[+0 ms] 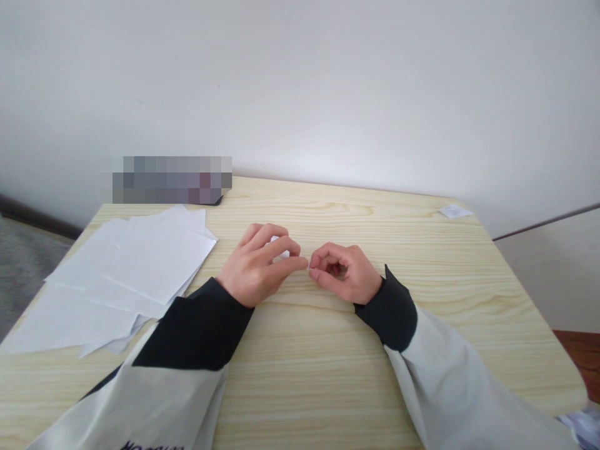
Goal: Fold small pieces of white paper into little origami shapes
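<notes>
Above the middle of the table, my left hand [262, 264] is closed with curled fingers around a small white piece of paper [280, 249]. Most of that piece is hidden behind the fingers, so its shape cannot be made out. My right hand [347, 273] is beside it in a pinch, thumb and forefinger pressed together. A tiny pale bit shows at the pinch, too small to name. The fingertips of both hands meet or nearly meet. Left of my left hand lies a loose, overlapping stack of white paper sheets [135, 262].
The light wood-grain table [300, 387] stands against a white wall [328, 94]. A blurred-out object [173, 181] with a dark edge sits at the back left. Near the back right corner lies a small white slip [454, 211]. Something bluish-white [584, 428] shows beyond the right front corner.
</notes>
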A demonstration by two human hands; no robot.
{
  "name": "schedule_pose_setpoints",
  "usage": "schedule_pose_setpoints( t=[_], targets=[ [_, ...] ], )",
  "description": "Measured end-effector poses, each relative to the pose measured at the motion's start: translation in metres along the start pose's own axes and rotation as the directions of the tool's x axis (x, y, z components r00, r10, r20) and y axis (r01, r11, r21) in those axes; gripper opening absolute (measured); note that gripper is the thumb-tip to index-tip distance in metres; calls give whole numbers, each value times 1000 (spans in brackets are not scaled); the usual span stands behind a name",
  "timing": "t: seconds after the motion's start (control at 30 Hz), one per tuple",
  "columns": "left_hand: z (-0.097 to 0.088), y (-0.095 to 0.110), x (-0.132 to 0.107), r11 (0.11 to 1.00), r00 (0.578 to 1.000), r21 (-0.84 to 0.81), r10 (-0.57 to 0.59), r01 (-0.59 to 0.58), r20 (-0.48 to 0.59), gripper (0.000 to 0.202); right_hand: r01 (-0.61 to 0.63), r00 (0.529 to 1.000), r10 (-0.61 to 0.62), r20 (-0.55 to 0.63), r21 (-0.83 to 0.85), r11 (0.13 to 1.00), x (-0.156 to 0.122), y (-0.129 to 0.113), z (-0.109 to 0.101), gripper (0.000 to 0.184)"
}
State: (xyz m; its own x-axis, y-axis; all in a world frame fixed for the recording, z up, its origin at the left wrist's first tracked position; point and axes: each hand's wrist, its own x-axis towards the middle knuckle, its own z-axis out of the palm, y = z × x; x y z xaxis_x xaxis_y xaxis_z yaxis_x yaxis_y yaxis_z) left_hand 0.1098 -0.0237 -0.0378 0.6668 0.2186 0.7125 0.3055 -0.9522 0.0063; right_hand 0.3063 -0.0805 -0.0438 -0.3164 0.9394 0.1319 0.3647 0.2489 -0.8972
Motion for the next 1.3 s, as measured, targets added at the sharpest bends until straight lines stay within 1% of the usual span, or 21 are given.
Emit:
schedule_pose_setpoints(
  t=[0.1, 0.3, 0.43, 0.7, 1.0, 1.13, 1.3],
  targets=[
    [0, -1, 0, 1000, 1000, 1, 0, 0, 2, 15, -30, 1000, 30, 7, 20, 999, 0, 0, 0, 9],
    [1, -1, -2, 1000, 1000, -11, -7, 8, 29, 16, -102, 993, 92, 72, 155, 983, 1, 2, -2, 13],
    [1, -1, -2, 999, 1000, -32, 1, 0, 28, 18, -130, 989, 113, 92, 218, 967, 2, 2, -4, 14],
    [-1, -2, -1, 999, 1000, -45, 17, -16, 21, 17, -181, 980, 157, 125, 212, 960, 3, -3, -5, 18],
    [0, 2, 2, 999, 999, -34, 2, -4, -44, 10, -147, 984, 111, 139, 282, 948, 3, 2, -3, 17],
    [0, 3, 2, 999, 999, -32, 1, -2, -35, 8, -117, 990, 82, 117, 338, 934, 4, 2, -1, 17],
    [0, 3, 3, 999, 1000, -35, 1, -2, -29, 7, -111, 991, 80, 103, 339, 934, 4, 3, 1, 16]
  ],
)
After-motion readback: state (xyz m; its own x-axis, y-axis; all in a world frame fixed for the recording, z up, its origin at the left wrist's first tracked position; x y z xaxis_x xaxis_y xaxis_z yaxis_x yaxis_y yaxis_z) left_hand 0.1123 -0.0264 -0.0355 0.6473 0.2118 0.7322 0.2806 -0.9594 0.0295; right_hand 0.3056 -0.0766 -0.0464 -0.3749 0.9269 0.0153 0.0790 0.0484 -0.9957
